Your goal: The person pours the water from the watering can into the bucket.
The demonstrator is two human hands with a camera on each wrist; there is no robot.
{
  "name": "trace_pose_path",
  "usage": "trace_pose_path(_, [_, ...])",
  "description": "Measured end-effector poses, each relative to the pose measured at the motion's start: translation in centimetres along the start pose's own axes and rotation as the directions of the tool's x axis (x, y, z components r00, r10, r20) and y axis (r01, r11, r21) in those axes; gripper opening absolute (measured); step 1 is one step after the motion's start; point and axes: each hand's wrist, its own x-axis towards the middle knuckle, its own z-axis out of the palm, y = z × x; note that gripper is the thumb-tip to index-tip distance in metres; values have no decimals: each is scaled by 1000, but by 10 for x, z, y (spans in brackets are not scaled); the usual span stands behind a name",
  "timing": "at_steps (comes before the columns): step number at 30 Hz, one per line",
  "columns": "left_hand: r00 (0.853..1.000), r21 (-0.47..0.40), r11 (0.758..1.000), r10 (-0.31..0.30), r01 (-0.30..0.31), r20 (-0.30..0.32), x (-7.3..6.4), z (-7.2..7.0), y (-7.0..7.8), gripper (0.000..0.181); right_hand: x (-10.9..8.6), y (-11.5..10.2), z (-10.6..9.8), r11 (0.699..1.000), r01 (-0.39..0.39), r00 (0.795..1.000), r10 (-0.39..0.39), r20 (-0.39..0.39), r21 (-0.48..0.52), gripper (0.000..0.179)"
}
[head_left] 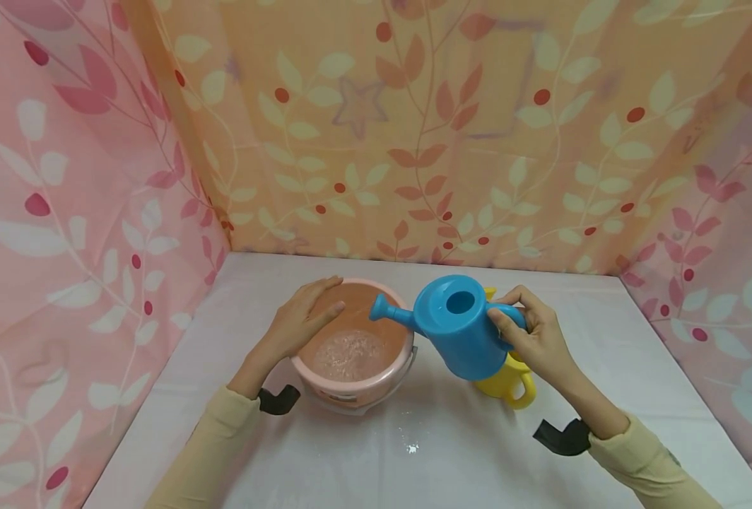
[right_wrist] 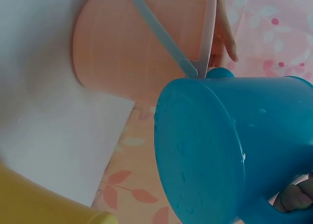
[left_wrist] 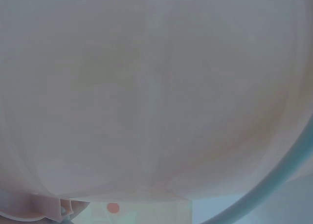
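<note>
My right hand (head_left: 535, 339) grips the handle of a blue watering can (head_left: 471, 346), tilted with its spout over the right rim of a pink bucket (head_left: 350, 387). In the right wrist view, droplets cling to the blue can's base (right_wrist: 195, 155). Foamy, bubbling water (head_left: 350, 355) lies inside the bucket; I cannot make out a stream from the spout. My left hand (head_left: 300, 322) rests at the bucket's left rim, its fingers and thumb extended. The left wrist view is filled by the bucket's pale side (left_wrist: 146, 97).
Behind the blue can stands a yellow vessel (head_left: 500, 387) with a handle, partly hidden. Splashed water (head_left: 412, 447) spots the white tabletop (head_left: 452, 466). The bucket's grey bail (right_wrist: 161, 33) hangs down its side. Floral curtains (head_left: 363, 162) enclose the back and sides.
</note>
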Motion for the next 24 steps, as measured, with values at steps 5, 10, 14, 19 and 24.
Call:
trace_pose_path(5, [1000, -4, 1000, 6, -6, 0, 1, 1, -1, 55, 1, -2, 0, 1000, -9, 1000, 9, 1, 3, 10])
trace_pose_path(10, [1000, -5, 1000, 4, -4, -2, 1, 1, -2, 56, 2, -3, 1, 1000, -20, 1000, 20, -1, -9, 10])
trace_pose_path(14, [1000, -10, 1000, 3, -3, -4, 1, 1, -2, 56, 3, -3, 0, 1000, -14, 1000, 14, 7, -21, 9])
trace_pose_path(19, [1000, -15, 1000, 6, -6, -3, 1, 1, -2, 56, 3, -4, -1, 1000, -7, 1000, 7, 15, -27, 8])
trace_pose_path(24, [1000, -18, 1000, 6, -6, -1, 1, 1, -1, 56, 4, -4, -2, 999, 2, 1000, -1, 20, -37, 9])
